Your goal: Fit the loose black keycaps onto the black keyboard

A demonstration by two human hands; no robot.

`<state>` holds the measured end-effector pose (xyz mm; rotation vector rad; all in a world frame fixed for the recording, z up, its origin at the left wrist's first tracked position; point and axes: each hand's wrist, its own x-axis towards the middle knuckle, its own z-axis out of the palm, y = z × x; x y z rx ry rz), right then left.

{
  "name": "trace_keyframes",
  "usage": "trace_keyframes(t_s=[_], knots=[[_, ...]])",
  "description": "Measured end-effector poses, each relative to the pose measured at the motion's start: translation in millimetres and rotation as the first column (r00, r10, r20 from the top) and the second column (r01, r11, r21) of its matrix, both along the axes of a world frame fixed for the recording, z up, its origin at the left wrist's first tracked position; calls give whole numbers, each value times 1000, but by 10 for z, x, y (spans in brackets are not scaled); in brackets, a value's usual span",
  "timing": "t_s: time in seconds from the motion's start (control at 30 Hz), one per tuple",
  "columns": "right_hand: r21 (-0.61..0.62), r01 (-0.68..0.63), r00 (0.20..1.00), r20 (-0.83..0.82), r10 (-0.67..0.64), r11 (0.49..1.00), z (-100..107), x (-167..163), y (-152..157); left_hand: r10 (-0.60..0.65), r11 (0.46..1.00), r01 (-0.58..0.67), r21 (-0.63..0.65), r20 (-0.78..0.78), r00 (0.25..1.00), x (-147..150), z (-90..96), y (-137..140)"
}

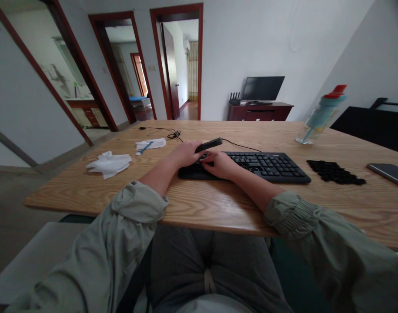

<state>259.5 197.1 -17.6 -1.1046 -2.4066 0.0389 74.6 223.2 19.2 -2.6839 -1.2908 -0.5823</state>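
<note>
A black keyboard [277, 167] lies across the table in front of me, with some keycaps off its bed. My left hand [185, 154] rests over its left end, closed on a black brush-like tool [209, 144] that points right and has a greyish tip. Close beside it, my right hand [220, 165] is bent over the left keys with its fingertips pinched together. Whatever lies between those fingertips is too small to make out. To the right of the keyboard, a patch of loose black keycaps [336, 172] is spread on the wood.
On the wooden table [120, 193], a crumpled white tissue [110, 164] lies left, near a flat tissue [158, 143] with a blue-and-white stick [144, 148]. The black cable [175, 134] is coiled behind. A bottle [319, 117] and a phone [389, 173] are right.
</note>
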Motion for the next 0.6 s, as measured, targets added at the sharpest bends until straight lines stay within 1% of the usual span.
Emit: trace_keyframes(t_s=[0.1,0.2,0.33,0.47,0.6], knots=[[10,-12,999,-45,13,1000,-9,1,10,51,998,-51,19,26,998,13,-33,20],[47,-26,997,-72,29,999,-5,-13,16,92,995,-94,32,56,994,13,-74,33],[130,-78,997,1,79,988,17,-42,24,107,991,-116,61,130,986,2,-137,42],[128,-88,994,70,79,988,14,-56,49,97,992,-112,63,211,973,22,-200,32],[137,-96,994,65,87,986,-2,-62,58,108,989,-130,68,262,959,56,-239,7]])
